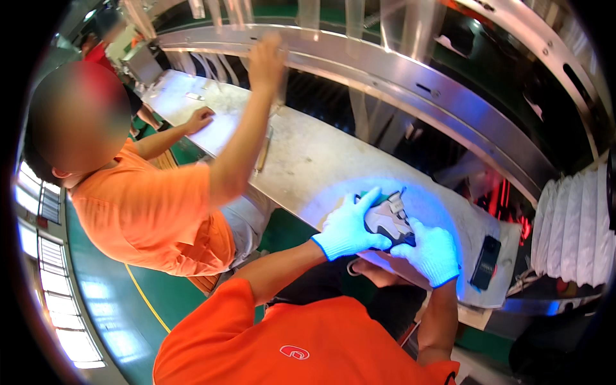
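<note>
Both my hands wear white knitted gloves that glow blue under the light. Between them is a shoe upper point(389, 220) in beige, grey and black, with a green bit near the far edge. My left hand point(351, 226) closes round its left side, thumb across the near end. My right hand point(431, 250) grips its right near edge. The upper is held over the near edge of the pale worktable point(301, 157). Parts of it are hidden under my gloves.
A black phone point(486, 263) lies on the table at right, near a white ribbed hose point(571, 224). Beyond the table runs a metal machine frame point(410, 70) with clear hanging strips. A co-worker in an orange shirt point(147, 212) sits at left, one arm raised and blurred.
</note>
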Demonstrator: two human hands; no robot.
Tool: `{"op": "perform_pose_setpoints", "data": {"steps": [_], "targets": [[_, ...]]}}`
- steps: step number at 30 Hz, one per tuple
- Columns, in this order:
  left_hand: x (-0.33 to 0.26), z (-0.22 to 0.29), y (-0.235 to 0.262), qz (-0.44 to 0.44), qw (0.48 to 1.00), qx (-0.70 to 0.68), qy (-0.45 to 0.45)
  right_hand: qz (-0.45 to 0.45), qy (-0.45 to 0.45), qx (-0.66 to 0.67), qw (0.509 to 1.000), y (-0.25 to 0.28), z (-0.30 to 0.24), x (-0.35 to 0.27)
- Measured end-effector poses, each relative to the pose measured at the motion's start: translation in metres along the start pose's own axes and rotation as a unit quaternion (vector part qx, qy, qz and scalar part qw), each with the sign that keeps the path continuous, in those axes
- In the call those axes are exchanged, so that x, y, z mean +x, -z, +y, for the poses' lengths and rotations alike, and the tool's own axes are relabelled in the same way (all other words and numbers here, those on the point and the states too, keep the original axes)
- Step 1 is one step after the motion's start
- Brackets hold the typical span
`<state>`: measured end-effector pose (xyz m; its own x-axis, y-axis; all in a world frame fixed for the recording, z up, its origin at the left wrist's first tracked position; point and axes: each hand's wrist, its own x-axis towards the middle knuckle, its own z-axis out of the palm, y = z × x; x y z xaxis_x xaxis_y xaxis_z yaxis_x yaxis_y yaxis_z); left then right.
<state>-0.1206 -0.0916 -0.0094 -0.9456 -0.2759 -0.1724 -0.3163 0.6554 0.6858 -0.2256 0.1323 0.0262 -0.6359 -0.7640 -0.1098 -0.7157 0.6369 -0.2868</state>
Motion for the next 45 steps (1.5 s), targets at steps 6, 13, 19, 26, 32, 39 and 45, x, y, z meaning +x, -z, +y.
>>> {"op": "perform_pose_setpoints", "data": {"steps": [6, 13, 19, 26, 32, 39, 45], "targets": [[0.055, -0.028, 0.024, -0.036, 0.988, -0.015, -0.149, 0.071, 0.038, 0.16, 0.984, -0.009, 0.062, 0.023], [0.045, 0.021, -0.008, 0.047, 0.931, 0.081, -0.354, 0.317, -0.15, 0.796, 0.492, -0.121, 0.121, -0.06], [0.06, 0.077, -0.062, -0.114, 0.929, 0.091, -0.342, 0.3, -0.196, 0.763, 0.538, -0.12, 0.121, -0.06], [-0.004, 0.063, 0.026, 0.035, 0.935, -0.07, -0.346, 0.1, -0.15, 0.688, 0.703, -0.07, 0.107, -0.045], [0.002, -0.059, -0.007, 0.062, 0.945, 0.093, -0.307, 0.138, -0.146, 0.564, 0.801, -0.048, 0.067, -0.029], [-0.025, 0.007, 0.01, -0.065, 0.943, 0.193, -0.263, 0.144, -0.123, 0.525, 0.83, -0.054, 0.065, -0.035], [-0.02, 0.024, -0.015, -0.078, 0.94, 0.19, -0.272, 0.149, -0.115, 0.616, 0.765, -0.071, 0.072, -0.032]]}}
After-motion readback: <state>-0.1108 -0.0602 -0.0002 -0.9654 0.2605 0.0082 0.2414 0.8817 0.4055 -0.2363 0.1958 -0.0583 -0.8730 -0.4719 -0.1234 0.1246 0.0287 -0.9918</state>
